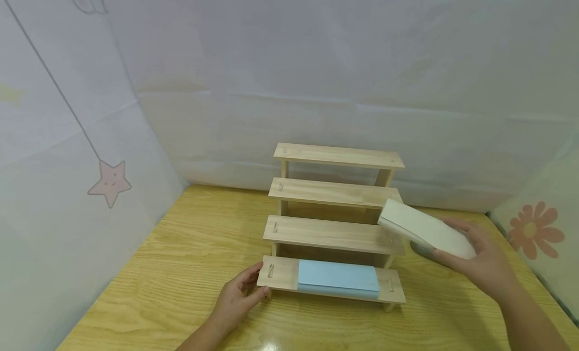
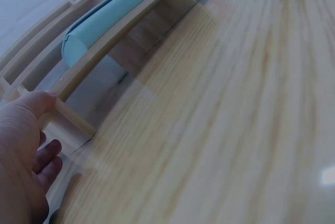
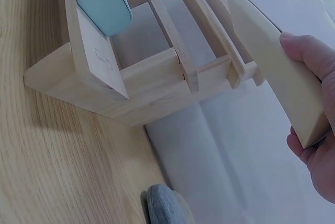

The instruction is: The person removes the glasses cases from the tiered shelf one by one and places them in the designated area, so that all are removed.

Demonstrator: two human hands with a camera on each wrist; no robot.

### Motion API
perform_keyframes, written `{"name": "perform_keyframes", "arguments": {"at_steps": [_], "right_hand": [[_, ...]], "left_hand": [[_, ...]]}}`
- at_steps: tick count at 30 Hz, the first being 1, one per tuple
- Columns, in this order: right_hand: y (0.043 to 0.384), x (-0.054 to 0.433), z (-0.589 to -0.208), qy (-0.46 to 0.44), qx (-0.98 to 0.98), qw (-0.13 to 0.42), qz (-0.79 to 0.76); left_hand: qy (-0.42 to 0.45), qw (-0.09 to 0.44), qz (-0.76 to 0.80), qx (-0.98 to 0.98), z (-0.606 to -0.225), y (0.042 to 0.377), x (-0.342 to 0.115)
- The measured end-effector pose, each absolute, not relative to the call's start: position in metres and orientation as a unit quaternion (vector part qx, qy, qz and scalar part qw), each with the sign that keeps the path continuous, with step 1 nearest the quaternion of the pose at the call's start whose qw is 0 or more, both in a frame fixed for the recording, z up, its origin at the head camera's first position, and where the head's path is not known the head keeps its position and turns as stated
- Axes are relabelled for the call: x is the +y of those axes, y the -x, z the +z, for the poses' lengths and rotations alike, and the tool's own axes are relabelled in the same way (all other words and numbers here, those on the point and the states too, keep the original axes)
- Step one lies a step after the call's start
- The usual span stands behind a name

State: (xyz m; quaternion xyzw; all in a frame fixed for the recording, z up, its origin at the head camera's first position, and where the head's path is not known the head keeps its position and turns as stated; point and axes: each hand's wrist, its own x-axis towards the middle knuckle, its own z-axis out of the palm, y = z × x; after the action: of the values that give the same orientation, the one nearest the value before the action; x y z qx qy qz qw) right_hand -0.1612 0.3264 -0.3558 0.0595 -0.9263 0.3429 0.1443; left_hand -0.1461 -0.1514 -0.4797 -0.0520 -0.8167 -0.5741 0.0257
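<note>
A stepped wooden display stand with several tiers stands on the table. On its lowest tier lies a light blue glasses case, its flap closed. My left hand grips the left end of that tier, thumb at the front corner; in the left wrist view the thumb presses the board's end, the other fingers curled below. Raised off the table at the right, a cream glasses case is held by its near end in my right hand. Its far end overlaps the stand's upper tiers in the head view.
A grey rounded object lies on the wood-grain table, right of the stand. Pale cloth walls enclose the table at the back and sides, with a printed star on the left and a flower on the right.
</note>
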Motion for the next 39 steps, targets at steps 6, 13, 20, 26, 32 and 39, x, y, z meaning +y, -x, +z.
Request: {"name": "perform_keyframes", "arguments": {"at_steps": [6,13,20,26,32,39], "right_hand": [[0.155,0.336,-0.357,-0.058,-0.924,0.152,0.346],[0.150,0.349,-0.365,-0.048,-0.924,0.170,0.340],[0.143,0.359,-0.372,-0.027,-0.932,0.170,0.320],[0.139,0.366,-0.377,-0.024,-0.931,0.179,0.317],[0.134,0.373,-0.388,0.000,-0.934,0.165,0.318],[0.132,0.380,-0.396,0.028,-0.941,0.148,0.304]], "left_hand": [[0.050,0.023,-0.575,-0.816,-0.480,0.146,-0.152],[0.043,0.017,-0.581,-0.812,-0.480,0.146,-0.152],[0.041,0.017,-0.579,-0.814,-0.481,0.146,-0.152],[0.041,0.014,-0.582,-0.812,-0.482,0.146,-0.152],[0.045,0.016,-0.582,-0.812,-0.482,0.146,-0.153],[0.046,0.019,-0.581,-0.812,-0.482,0.147,-0.152]]}}
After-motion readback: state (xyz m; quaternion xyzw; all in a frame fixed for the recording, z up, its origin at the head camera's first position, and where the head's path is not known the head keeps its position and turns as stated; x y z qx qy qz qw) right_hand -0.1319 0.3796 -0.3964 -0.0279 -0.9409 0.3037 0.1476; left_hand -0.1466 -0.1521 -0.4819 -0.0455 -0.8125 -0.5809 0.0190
